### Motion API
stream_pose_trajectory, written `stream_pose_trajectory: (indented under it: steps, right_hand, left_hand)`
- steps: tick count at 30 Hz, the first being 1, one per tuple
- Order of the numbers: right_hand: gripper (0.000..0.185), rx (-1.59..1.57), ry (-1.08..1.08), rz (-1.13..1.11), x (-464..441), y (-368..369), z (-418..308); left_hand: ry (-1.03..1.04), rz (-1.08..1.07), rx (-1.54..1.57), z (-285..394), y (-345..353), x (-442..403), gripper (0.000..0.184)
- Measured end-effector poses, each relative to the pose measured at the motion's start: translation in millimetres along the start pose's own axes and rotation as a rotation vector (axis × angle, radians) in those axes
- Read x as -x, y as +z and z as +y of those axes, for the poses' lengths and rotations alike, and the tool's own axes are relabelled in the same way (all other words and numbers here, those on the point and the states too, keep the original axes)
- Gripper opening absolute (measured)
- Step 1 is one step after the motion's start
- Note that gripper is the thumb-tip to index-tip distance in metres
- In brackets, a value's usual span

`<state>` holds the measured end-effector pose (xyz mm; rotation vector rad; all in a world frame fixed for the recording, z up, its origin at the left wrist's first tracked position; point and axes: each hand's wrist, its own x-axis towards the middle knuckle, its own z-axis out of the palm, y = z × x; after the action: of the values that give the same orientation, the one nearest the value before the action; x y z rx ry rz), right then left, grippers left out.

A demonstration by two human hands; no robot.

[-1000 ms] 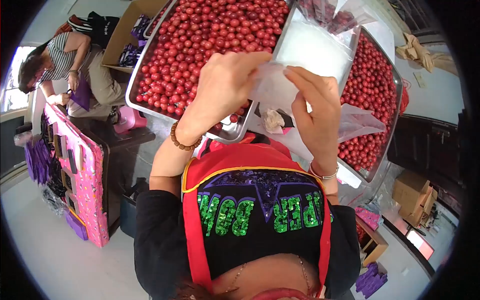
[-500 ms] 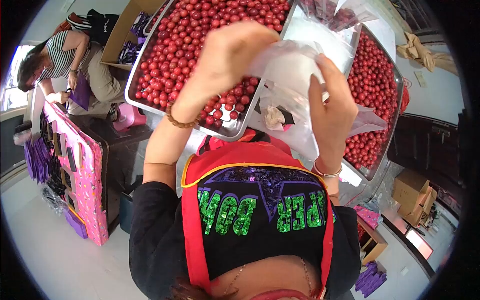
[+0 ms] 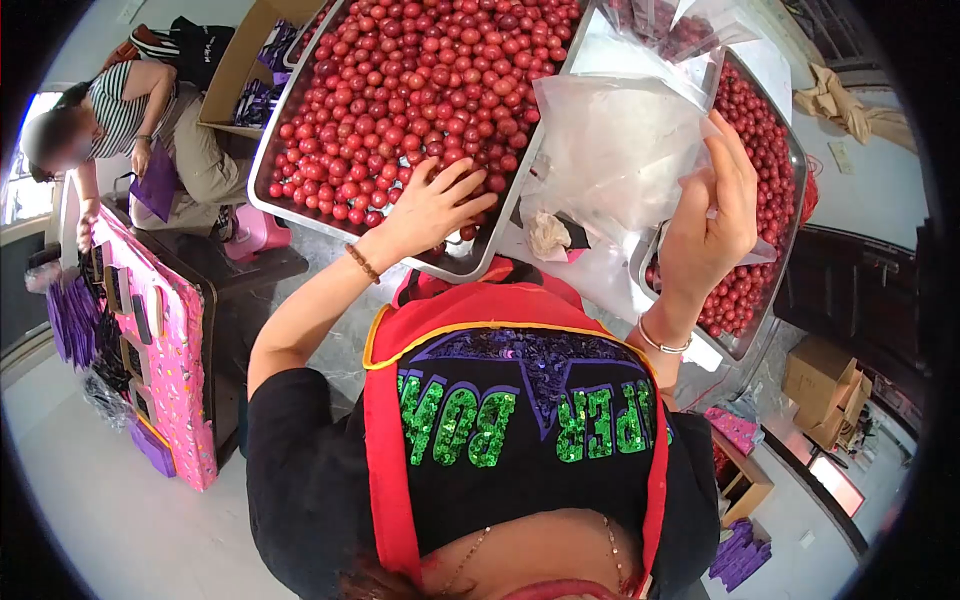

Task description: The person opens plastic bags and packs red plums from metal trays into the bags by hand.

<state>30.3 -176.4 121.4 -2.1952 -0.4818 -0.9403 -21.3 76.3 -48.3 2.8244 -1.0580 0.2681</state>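
My left hand rests with its fingers spread on the red fruits at the near edge of the left metal tray. The fingertips touch the fruits, and nothing is gripped. On the right, my right hand has its fingers closed on the edge of a clear plastic bag. The bag looks flat and lies between the two trays, with its open side toward the left. Part of its right edge is hidden by my fingers.
Another metal tray of red fruits stands at the right. A crumpled tissue lies beside the bag. Further plastic bags are at the top. At the left, another person sits by a pink-covered table, holding a purple piece.
My left hand has left the bag and moved down to the fruits, its fingers spreading. My right hand has shifted right with the bag. The other person's hand has moved to the pink-covered table.
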Motion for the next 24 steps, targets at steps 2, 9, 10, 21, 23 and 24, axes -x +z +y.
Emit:
stream_pose_trajectory:
  steps: [2,9,10,21,23,24]
  right_hand:
    - [0.034,0.010,-0.011,0.004,1.1,0.1,0.9]
    - [0.035,-0.061,0.081,-0.036,-0.2,5.9,-0.9]
    - [0.035,-0.039,0.057,-0.017,-0.6,6.5,1.6]
    - [0.035,-0.040,0.150,-0.002,-3.3,-5.6,4.8]
    - [0.035,-0.034,0.174,-0.001,-3.1,-5.9,6.4]
    - [0.035,-0.035,0.170,-0.001,-2.7,-6.0,6.9]
  left_hand:
    - [0.007,0.005,-0.032,-10.1,-8.6,10.9,0.040]
    - [-0.197,0.042,-0.079,-34.5,-12.4,8.1,0.046]
    - [-0.203,0.045,-0.077,-35.7,-6.6,-0.3,0.046]
    - [-0.106,0.231,-0.087,-38.5,26.1,-78.6,0.043]
    - [-0.157,0.255,-0.115,-48.9,32.6,-91.9,0.042]
    - [-0.204,0.280,-0.145,-55.4,27.7,-100.0,0.040]
